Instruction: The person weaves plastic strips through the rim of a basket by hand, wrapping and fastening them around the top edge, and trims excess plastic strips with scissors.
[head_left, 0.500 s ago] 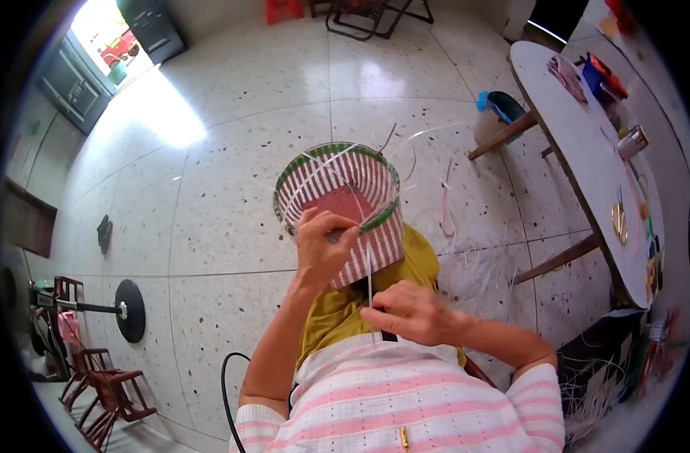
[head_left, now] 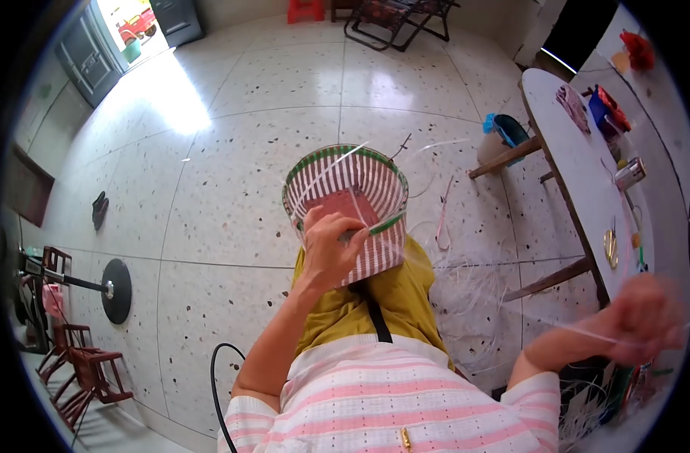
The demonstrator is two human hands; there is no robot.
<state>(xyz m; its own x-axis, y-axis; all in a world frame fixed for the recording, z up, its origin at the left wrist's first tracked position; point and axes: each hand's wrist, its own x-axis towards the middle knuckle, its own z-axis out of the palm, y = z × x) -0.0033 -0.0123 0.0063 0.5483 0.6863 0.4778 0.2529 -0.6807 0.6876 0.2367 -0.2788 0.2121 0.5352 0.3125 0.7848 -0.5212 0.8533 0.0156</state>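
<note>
Currently, in the head view, the striped basket (head_left: 382, 258) sits at the front edge of the lap (head_left: 407, 309). Left hand (head_left: 331, 245): thumb and fingertip closed on the green rim (head_left: 391, 223). Right hand (head_left: 646, 321): blurred by the near end of the table (head_left: 562, 170), fingers curled around the white strip (head_left: 586, 332). Caution: too hard a pull could snap the strip or tip the basket. Half a second earlier, the right hand was over the lap; the left has stayed put.

One striped basket (head_left: 380, 253); two hands (head_left: 331, 248) (head_left: 643, 320); one white table (head_left: 582, 170); one folding chair (head_left: 394, 20); one red stool (head_left: 305, 10); one tin can (head_left: 629, 174).
</note>
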